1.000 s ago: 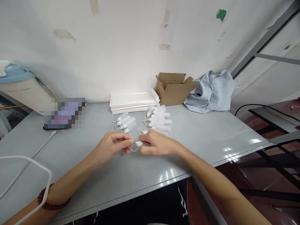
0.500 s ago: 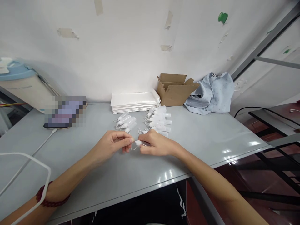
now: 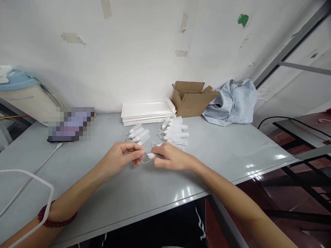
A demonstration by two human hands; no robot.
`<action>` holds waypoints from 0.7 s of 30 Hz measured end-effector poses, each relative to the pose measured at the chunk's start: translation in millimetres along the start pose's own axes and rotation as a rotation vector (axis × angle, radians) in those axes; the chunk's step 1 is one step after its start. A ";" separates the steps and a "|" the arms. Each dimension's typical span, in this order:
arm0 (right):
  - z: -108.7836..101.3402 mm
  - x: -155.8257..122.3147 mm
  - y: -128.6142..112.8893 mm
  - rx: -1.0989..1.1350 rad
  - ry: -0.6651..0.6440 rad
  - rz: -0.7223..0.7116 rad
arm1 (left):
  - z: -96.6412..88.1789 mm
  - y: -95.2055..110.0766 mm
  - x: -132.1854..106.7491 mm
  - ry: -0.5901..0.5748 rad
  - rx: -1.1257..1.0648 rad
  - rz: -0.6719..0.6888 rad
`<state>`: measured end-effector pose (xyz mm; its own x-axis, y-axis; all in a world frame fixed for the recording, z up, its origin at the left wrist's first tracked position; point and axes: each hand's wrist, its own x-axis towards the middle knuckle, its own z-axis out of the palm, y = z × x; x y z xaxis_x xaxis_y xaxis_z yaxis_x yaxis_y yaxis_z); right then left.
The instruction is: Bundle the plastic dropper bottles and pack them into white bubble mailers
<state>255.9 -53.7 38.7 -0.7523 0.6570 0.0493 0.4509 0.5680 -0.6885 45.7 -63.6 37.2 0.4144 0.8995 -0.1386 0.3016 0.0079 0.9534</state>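
Note:
My right hand (image 3: 169, 156) is closed around a small plastic bottle (image 3: 151, 156), whose white pointed tip and thin white cord stick out to the left; its body is mostly hidden by the fingers. My left hand (image 3: 130, 154) pinches thumb and forefinger just left of that tip. A thin line runs between the fingertips and the tip, too fine to name. Beyond the right hand lies a pile of similar clear-and-white bottles (image 3: 176, 131) with cords. Several more such bottles (image 3: 139, 133) form a smaller group behind the left hand.
Against the wall are a stack of white flat packs (image 3: 147, 112), an open cardboard box (image 3: 193, 103) and a light blue cloth bag (image 3: 232, 103). A phone (image 3: 73, 124) on a white cable lies left, near a blue-lidded container (image 3: 28, 96). The grey table's front edge (image 3: 165, 208) runs below.
My left hand has drawn slightly left, widening the gap to the bottle's tip. My right hand stays closed on the bottle. The view has shifted a little.

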 end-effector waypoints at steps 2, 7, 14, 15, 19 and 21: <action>0.7 -0.1 0.1 -0.010 -0.016 0.011 | 1.5 -2.2 0.4 0.006 -0.012 -0.005; -0.3 -1.0 -1.8 -0.002 -0.038 0.034 | 3.7 -6.5 0.3 0.006 -0.047 -0.021; 0.0 -0.7 1.1 -0.005 -0.051 0.012 | 4.7 -4.2 -1.7 0.001 -0.015 -0.022; 0.1 -0.6 1.6 -0.005 -0.052 0.009 | 4.7 -3.5 -1.8 -0.002 -0.009 -0.022; 0.3 0.6 2.6 -0.037 -0.026 0.017 | 4.8 0.1 -1.2 -0.010 0.069 -0.007; 0.4 1.8 3.2 -0.065 -0.004 0.025 | 5.1 2.0 -0.8 0.023 0.177 0.040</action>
<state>255.8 -50.9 36.3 -0.7424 0.6693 0.0296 0.4996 0.5826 -0.6410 50.3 -66.6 37.9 0.4102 0.9072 -0.0931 0.4322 -0.1035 0.8958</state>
